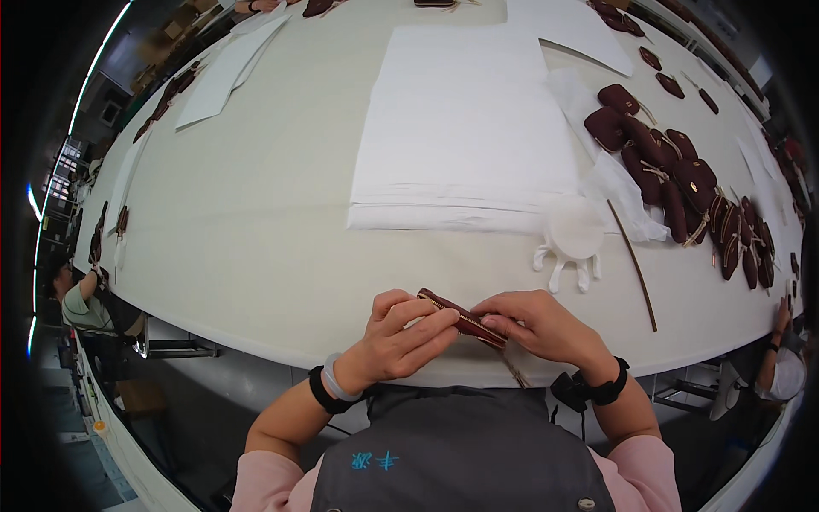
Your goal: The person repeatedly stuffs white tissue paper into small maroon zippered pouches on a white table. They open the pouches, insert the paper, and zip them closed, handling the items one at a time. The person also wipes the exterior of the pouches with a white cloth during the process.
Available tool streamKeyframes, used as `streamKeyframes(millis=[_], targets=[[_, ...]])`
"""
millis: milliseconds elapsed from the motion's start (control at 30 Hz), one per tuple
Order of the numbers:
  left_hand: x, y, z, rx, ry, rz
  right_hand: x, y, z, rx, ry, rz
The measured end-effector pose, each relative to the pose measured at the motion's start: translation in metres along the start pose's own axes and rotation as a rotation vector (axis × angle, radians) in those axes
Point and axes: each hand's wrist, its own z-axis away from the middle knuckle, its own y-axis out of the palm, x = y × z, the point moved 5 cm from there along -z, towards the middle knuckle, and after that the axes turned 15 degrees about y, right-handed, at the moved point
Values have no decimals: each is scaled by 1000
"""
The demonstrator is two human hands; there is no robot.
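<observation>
Between my two hands, over the table's near edge, is a small dark red zippered pouch (472,322) with a gold-toothed zipper along its upper side. My left hand (401,334) grips its left end, fingers closed over the zipper edge. My right hand (539,326) pinches the right end with thumb and fingers. Beige strands (517,372) hang down from the pouch's right end. Fingers cover part of the pouch, so what it holds cannot be seen.
A stack of white paper sheets (465,128) lies ahead. To its right are a white round piece with finger-like ends (573,230), a thin brown strip (633,269) and a heap of dark red pouches (657,158). Co-workers sit at the left (85,299) and right (781,367).
</observation>
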Motion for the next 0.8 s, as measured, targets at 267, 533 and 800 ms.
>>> streamKeyframes(millis=[267,533,800], targets=[[-5,5,-5,41,51,86,5,-4,5,-120,-97,21],[-22,12,-2,322,-205,99,1,-13,-3,-448,-90,39],[-20,23,-21,474,-159,-55,-14,-9,9,-308,364,-189]])
